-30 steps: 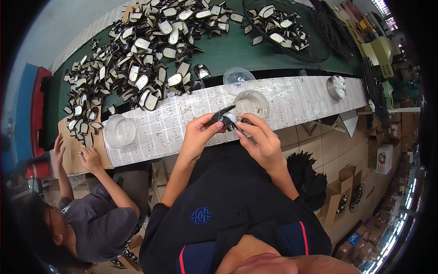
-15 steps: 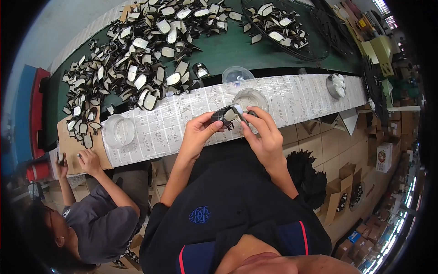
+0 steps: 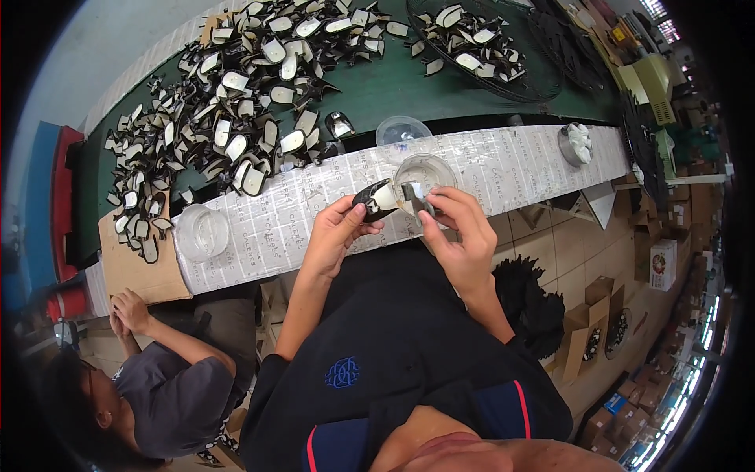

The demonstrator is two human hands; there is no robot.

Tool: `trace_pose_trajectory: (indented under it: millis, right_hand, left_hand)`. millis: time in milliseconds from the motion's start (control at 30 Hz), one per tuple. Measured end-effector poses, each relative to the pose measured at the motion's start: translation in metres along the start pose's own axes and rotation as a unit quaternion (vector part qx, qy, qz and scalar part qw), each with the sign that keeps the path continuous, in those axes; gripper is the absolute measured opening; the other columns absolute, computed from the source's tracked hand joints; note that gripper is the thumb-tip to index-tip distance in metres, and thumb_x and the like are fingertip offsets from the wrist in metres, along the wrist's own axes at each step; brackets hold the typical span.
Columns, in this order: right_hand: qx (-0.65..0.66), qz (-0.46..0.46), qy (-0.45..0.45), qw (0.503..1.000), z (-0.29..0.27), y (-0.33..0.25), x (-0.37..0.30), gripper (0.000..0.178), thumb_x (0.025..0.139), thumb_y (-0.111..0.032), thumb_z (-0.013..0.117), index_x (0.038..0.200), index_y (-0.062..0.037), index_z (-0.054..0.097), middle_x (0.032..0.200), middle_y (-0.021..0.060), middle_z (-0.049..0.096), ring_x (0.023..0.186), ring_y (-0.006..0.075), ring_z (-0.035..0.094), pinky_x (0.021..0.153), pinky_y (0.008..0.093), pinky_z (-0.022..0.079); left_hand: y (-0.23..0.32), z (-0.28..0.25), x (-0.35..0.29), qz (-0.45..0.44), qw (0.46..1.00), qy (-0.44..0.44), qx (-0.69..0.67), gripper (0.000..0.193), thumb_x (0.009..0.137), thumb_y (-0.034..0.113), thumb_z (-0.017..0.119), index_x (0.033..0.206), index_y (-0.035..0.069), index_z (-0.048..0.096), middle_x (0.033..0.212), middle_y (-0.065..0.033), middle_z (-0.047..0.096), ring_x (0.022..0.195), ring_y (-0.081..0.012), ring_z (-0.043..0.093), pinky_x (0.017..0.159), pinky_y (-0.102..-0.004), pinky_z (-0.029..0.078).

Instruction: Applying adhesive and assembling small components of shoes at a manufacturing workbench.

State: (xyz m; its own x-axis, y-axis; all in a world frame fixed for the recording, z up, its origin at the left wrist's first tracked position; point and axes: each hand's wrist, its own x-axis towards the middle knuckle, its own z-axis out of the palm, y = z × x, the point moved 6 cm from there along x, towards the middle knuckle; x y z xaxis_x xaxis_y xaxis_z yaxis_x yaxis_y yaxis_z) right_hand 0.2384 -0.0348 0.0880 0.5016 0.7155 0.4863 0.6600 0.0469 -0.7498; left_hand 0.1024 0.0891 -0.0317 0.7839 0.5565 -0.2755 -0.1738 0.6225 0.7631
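Observation:
My left hand (image 3: 340, 232) is closed on a small black shoe piece (image 3: 373, 206) with a cream inner face, held above the table's near edge. Opposite it, my right hand (image 3: 458, 228) pinches a dark piece with a white patch (image 3: 415, 191); its exact kind is hard to make out. The inner ends of the two pieces are close together, and I cannot tell whether they touch. Just beyond my right hand stands a clear round tub (image 3: 435, 165). A large heap of similar black-and-cream shoe pieces (image 3: 234, 81) covers the far left.
Another clear tub (image 3: 203, 233) stands left, near brown cardboard (image 3: 141, 267). A co-worker's hands (image 3: 130, 311) are together at the left table edge. Farther off lie a clear lid-like dish (image 3: 403, 131), a round black rack (image 3: 487, 59) with more pieces, and a container of white wads (image 3: 576, 145).
The black shoe piece in my left hand has turned, showing more of its cream face. My right hand's piece has tilted. The co-worker's hands have come together lower down.

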Motion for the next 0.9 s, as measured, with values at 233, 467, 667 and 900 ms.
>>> trace_pose_trajectory:
  millis: [233, 467, 667, 900]
  right_hand:
    - [0.006, -0.023, -0.030, 0.999, 0.011, -0.005, 0.001, 0.029, 0.078, 0.002, 0.073, 0.106, -0.0003, 0.066, 0.103, 0.0118, 0.061, 0.083, 0.0211, 0.065, 0.069, 0.0289, 0.055]
    - [0.029, -0.003, -0.051, 0.998, 0.020, -0.001, -0.003, 0.030, 0.077, 0.000, 0.074, 0.106, -0.0020, 0.066, 0.103, 0.0114, 0.061, 0.084, 0.0230, 0.065, 0.069, 0.0300, 0.055]
    - [0.009, -0.020, -0.069, 0.997, 0.026, -0.002, -0.004, 0.028, 0.079, 0.005, 0.071, 0.106, 0.0001, 0.067, 0.107, 0.0110, 0.061, 0.088, 0.0174, 0.066, 0.070, 0.0260, 0.060]
    - [0.025, 0.008, 0.010, 1.000, 0.007, 0.006, 0.005, 0.028, 0.080, 0.006, 0.070, 0.108, 0.0015, 0.065, 0.109, 0.0131, 0.061, 0.089, 0.0183, 0.066, 0.069, 0.0270, 0.060]
  left_hand:
    - [-0.001, -0.002, 0.001, -0.005, 1.000, 0.004, -0.010, 0.028, 0.100, 0.020, 0.054, 0.114, -0.004, 0.060, 0.098, -0.0118, 0.068, 0.084, -0.0168, 0.068, 0.076, -0.0268, 0.055]
    - [-0.002, -0.001, 0.002, -0.007, 1.000, 0.000, -0.008, 0.027, 0.099, 0.019, 0.055, 0.113, -0.003, 0.060, 0.096, -0.0121, 0.069, 0.083, -0.0165, 0.068, 0.075, -0.0267, 0.055]
    - [0.000, -0.001, 0.003, -0.003, 1.000, 0.001, -0.012, 0.027, 0.099, 0.020, 0.055, 0.112, -0.003, 0.060, 0.096, -0.0122, 0.069, 0.082, -0.0167, 0.069, 0.075, -0.0267, 0.056]
    - [0.002, -0.004, -0.001, -0.004, 0.999, 0.004, -0.031, 0.027, 0.100, 0.021, 0.054, 0.110, -0.003, 0.061, 0.094, -0.0119, 0.069, 0.082, -0.0172, 0.069, 0.075, -0.0276, 0.057]
